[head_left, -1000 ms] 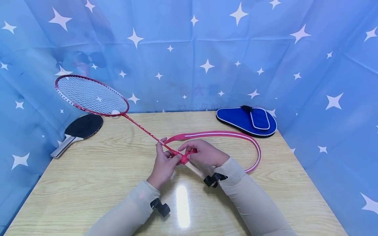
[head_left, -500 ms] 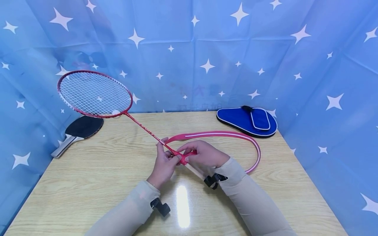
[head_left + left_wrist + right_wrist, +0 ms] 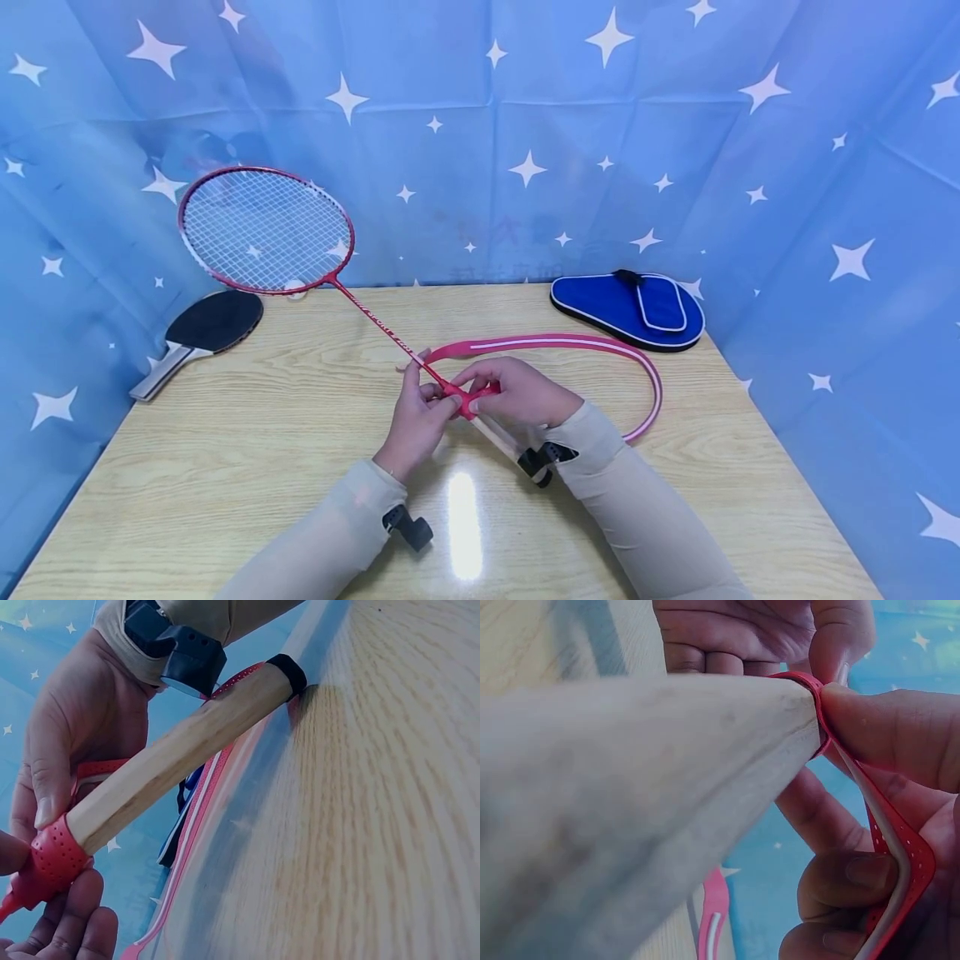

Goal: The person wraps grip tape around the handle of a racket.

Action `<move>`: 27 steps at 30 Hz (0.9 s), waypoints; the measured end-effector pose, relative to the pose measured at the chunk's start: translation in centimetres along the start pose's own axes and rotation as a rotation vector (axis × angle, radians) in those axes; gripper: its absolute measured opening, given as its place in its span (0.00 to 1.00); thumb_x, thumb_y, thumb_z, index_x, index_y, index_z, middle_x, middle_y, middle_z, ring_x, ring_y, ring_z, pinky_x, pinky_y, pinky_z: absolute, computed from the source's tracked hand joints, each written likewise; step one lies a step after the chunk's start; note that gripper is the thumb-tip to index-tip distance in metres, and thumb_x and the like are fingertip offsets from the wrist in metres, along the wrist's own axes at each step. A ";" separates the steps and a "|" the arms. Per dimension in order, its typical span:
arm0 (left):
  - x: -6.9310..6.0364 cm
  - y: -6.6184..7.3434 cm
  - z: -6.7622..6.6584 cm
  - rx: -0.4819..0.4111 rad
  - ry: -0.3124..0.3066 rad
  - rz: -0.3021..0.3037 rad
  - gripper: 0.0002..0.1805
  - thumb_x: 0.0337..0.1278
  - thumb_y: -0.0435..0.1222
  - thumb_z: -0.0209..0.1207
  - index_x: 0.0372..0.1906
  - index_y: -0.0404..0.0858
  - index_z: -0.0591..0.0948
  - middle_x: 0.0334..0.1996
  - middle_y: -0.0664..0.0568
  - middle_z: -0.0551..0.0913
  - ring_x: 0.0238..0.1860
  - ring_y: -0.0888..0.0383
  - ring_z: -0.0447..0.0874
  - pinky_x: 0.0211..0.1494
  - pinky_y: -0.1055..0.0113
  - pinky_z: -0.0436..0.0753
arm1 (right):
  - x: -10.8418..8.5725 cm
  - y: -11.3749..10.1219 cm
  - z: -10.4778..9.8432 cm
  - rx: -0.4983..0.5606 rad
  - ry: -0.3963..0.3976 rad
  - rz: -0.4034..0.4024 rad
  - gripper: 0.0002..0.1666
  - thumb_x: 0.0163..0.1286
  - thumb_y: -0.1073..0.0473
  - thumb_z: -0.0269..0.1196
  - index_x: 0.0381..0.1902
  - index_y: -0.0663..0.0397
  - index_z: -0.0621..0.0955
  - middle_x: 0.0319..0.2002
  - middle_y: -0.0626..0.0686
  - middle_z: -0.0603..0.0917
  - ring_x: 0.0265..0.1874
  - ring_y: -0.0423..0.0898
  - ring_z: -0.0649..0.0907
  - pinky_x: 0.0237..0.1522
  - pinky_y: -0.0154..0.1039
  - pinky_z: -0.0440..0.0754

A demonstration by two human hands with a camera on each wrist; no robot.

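A red badminton racket (image 3: 266,225) is held at a slant, its strung head up at the left and its bare wooden handle (image 3: 180,750) pointing down to the right. My left hand (image 3: 418,423) pinches the racket where the shaft meets the handle. Wrapped round the top of the handle is perforated red grip tape (image 3: 56,862). With thumb and fingers, my right hand (image 3: 528,392) pinches this tape beside the handle, and a length of tape (image 3: 913,862) runs down through its curled fingers. The loose tape (image 3: 555,340) loops over the table, a pale stripe along it.
At the table's left edge lies a black table tennis bat (image 3: 213,321). A blue padded bat case (image 3: 618,304) rests at the back right. Part of a white ball (image 3: 298,294) shows behind the racket head. A starred blue curtain (image 3: 450,183) surrounds the table (image 3: 262,467).
The racket has turned in my hands: its head has swung right and upward, and its strings face the head view more. The handle end has shifted slightly down. Both hands stay in nearly the same place.
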State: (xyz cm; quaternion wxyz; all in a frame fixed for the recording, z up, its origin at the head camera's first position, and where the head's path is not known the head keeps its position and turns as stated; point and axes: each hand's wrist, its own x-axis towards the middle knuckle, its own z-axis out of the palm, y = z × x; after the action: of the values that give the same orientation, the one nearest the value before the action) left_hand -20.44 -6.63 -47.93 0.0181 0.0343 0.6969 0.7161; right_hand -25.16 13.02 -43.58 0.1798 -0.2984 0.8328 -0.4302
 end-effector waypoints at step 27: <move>-0.2 -0.1 0.1 0.020 0.002 -0.021 0.33 0.71 0.27 0.60 0.70 0.41 0.55 0.39 0.34 0.87 0.36 0.52 0.92 0.45 0.63 0.91 | 0.0 0.0 0.2 -0.052 -0.018 -0.008 0.26 0.71 0.68 0.68 0.63 0.40 0.85 0.43 0.41 0.88 0.39 0.46 0.83 0.43 0.39 0.85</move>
State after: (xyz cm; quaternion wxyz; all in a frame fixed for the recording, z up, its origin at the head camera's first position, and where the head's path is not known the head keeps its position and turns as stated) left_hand -20.27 -6.53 -48.04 0.0247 0.0262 0.7042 0.7090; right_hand -25.08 12.95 -43.70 0.1776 -0.3102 0.8408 -0.4066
